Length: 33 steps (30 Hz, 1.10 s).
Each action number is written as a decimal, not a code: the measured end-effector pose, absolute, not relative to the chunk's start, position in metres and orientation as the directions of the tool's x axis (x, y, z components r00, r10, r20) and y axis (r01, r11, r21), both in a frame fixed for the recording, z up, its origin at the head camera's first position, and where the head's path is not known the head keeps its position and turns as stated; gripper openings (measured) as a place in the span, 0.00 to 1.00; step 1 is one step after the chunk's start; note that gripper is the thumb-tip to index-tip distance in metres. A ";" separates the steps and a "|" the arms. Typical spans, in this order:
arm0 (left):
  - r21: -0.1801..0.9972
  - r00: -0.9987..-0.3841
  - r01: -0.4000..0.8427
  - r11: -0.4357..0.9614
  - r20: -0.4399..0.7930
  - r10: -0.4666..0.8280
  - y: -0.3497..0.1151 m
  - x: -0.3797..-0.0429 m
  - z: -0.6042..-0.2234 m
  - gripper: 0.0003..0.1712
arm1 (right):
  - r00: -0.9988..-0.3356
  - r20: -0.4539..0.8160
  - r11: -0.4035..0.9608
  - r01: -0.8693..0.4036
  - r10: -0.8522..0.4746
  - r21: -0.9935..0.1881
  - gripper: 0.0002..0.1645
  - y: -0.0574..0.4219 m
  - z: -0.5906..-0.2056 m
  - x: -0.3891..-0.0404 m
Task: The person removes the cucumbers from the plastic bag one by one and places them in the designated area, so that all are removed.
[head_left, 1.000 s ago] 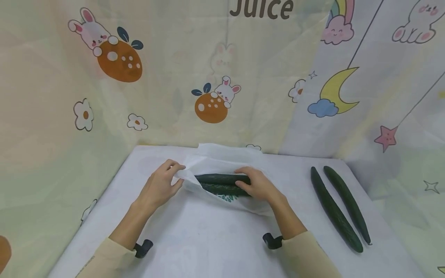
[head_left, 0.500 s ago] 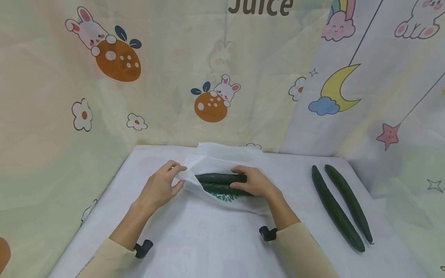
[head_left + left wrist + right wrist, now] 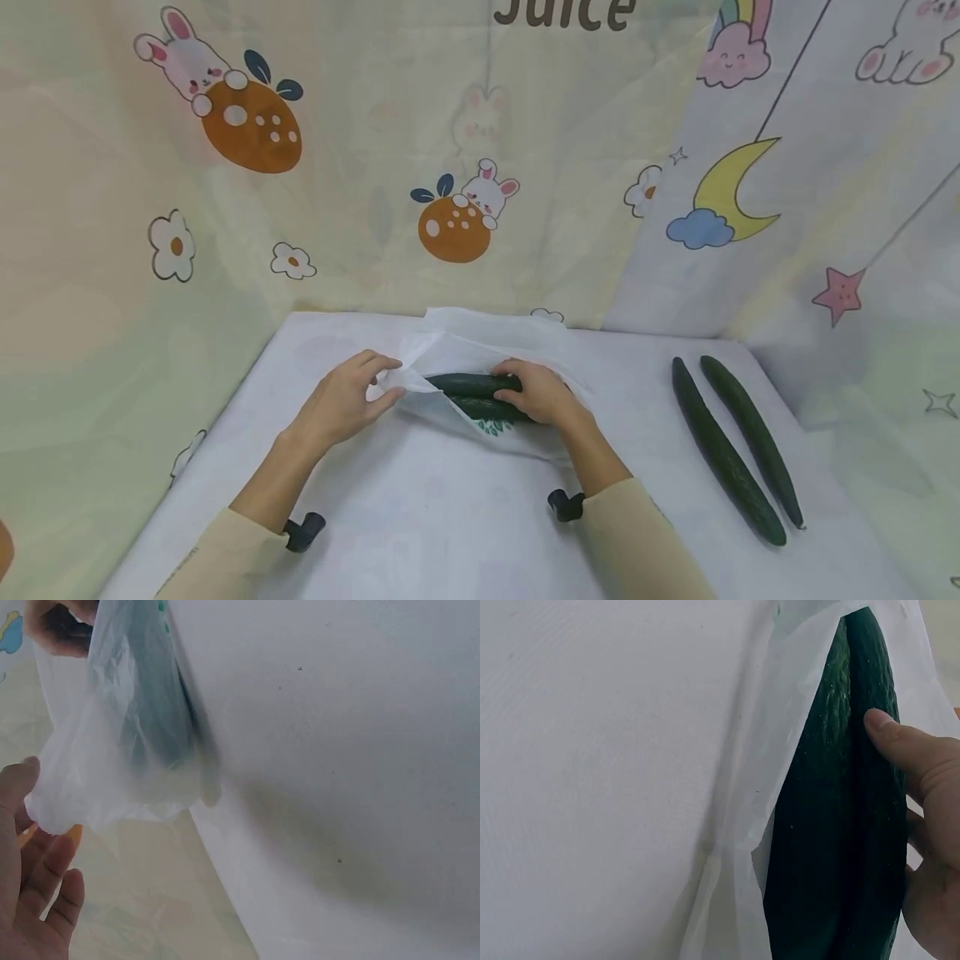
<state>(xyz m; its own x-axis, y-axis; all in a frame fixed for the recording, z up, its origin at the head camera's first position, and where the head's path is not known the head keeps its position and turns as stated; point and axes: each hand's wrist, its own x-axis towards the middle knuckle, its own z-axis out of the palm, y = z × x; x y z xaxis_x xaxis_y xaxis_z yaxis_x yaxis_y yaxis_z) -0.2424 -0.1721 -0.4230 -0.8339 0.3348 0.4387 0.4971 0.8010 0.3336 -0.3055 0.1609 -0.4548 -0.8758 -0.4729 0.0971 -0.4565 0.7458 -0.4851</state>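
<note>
Two dark green cucumbers (image 3: 474,385) lie side by side in the mouth of a white plastic bag (image 3: 495,329) with a green leaf print. My right hand (image 3: 540,393) grips the farther cucumber (image 3: 877,787), its thumb lying across the top in the right wrist view. At the bag's left end, my left hand (image 3: 348,396) holds the plastic between thumb and fingers. In the left wrist view, that thumb and fingers (image 3: 64,896) are at the crumpled corner of the bag (image 3: 75,787), and the cucumbers show only as dark shapes through the film. The cucumbers' left ends are covered by plastic.
Two more cucumbers (image 3: 727,450) lie lengthwise on the right side of the white table (image 3: 435,525). A printed cloth backdrop (image 3: 360,183) rises behind the table and along both sides. Black wrist cameras (image 3: 303,532) sit at the sleeve cuffs.
My right hand has moved left along the cucumbers. On the left, the bag's edge now covers slightly more of their left ends, with the thumb further forward. The two cucumbers on the right stay put.
</note>
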 end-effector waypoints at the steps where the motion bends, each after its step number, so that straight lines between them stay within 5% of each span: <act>1: 0.340 -0.838 0.493 0.801 0.434 0.331 -0.173 -0.244 -0.424 0.22 | -0.875 0.099 0.746 -0.458 -0.473 -0.484 0.23 0.161 -0.454 -0.305; 23: 0.559 -0.906 0.419 0.715 0.302 0.295 -0.190 -0.259 -0.439 0.20 | -0.859 0.149 0.680 -0.484 -0.490 -0.550 0.22 0.174 -0.442 -0.292; 33: 0.554 -0.891 0.451 0.700 0.328 0.314 -0.187 -0.255 -0.435 0.19 | -0.877 0.150 0.655 -0.446 -0.457 -0.610 0.22 0.186 -0.441 -0.287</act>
<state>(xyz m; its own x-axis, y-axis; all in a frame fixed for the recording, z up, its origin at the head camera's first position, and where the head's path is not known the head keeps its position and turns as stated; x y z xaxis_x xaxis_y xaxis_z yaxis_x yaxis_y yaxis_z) -0.2550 -0.1867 -0.4354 -0.8911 0.3142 0.3275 0.4505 0.7001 0.5540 -0.2866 0.1864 -0.4410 -0.8767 -0.4571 0.1496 -0.4456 0.6551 -0.6102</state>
